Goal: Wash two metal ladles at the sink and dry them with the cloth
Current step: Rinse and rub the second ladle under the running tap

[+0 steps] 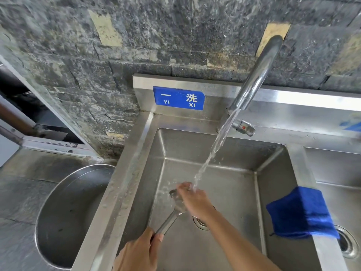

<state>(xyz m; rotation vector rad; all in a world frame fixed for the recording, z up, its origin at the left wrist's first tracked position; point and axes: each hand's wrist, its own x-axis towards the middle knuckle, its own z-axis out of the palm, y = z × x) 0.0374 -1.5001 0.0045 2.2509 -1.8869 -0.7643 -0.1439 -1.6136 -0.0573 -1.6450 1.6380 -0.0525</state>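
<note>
One metal ladle (172, 214) is held over the steel sink basin (230, 192). My left hand (138, 251) grips the end of its handle at the lower middle. My right hand (192, 196) covers the ladle's head with its fingers curled over it, right where the running water (213, 149) from the tap (257, 75) lands. The head is mostly hidden under that hand. A blue cloth (300, 212) is draped over the divider between the two basins, to the right. I see no second ladle.
A large round steel basin (64, 216) stands on the dark counter left of the sink. The drain (201, 222) lies under my right forearm. A second basin with its drain (347, 245) is at the right. A blue label (178, 98) is stuck on the splashback.
</note>
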